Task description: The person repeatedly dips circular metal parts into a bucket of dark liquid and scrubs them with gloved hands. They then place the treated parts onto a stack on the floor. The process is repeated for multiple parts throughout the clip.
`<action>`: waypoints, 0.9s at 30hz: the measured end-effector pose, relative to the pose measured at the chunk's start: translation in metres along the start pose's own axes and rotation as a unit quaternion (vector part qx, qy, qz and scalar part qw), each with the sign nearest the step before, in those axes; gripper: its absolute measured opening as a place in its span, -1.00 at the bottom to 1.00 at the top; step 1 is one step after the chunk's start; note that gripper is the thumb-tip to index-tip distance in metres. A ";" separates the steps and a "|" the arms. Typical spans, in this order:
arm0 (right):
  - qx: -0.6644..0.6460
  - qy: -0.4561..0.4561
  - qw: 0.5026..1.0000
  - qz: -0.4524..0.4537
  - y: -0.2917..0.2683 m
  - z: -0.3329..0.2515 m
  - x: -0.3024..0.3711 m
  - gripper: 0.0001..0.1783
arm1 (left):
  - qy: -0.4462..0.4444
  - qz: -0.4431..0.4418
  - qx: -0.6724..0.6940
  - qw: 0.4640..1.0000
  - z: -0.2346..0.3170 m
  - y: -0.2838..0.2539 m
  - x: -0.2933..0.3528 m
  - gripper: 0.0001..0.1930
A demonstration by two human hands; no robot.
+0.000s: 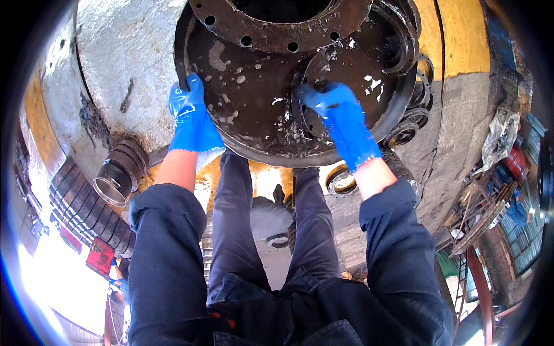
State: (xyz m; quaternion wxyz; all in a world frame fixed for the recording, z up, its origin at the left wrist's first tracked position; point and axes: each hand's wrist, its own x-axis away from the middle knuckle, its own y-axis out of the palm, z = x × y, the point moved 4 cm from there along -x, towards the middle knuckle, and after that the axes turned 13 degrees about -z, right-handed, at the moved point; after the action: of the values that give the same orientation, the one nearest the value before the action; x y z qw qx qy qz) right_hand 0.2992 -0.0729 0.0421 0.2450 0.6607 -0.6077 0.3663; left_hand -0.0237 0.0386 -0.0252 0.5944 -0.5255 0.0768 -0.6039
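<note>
Below me is a wide, round, dark metal pan with a raised rim, its inside wet-looking and scattered with pale flakes. My left hand, in a blue rubber glove, is closed on the pan's left rim with the thumb on top. Inside the pan to the right lies a round dark metal plate, with white flakes on it. At that plate's left edge is my right hand, also gloved in blue and slightly blurred. Its fingers are curled in, and what they hold, if anything, is hidden.
A thick bolt-hole flange overhangs the pan's far side. Several metal rings lie on the floor to the right, near a clear plastic sheet. A ribbed metal cylinder lies at the left, close to a red box.
</note>
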 end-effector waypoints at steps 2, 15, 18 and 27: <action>-0.059 -0.034 0.998 0.011 -0.017 -0.015 0.007 -0.42 | 0.003 0.014 -0.009 1.000 -0.011 -0.001 -0.003 -0.45; 0.350 0.181 0.907 0.150 0.051 0.046 0.003 -0.05 | 0.010 0.013 0.000 1.000 -0.034 0.003 -0.022 -0.45; 0.360 0.198 0.898 0.156 0.045 0.045 -0.007 -0.22 | -0.001 -0.002 0.011 1.000 -0.023 0.008 -0.018 -0.46; 0.475 0.160 0.861 0.085 -0.029 0.012 0.014 -0.34 | -0.005 0.006 -0.001 1.000 -0.011 0.003 -0.007 -0.46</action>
State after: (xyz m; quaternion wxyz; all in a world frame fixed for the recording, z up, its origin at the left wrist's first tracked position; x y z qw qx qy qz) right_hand 0.3294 -0.0865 0.0493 -0.0363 0.5751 -0.3665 0.7305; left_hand -0.0319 0.0370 -0.0357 0.5980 -0.5286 0.0772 -0.5975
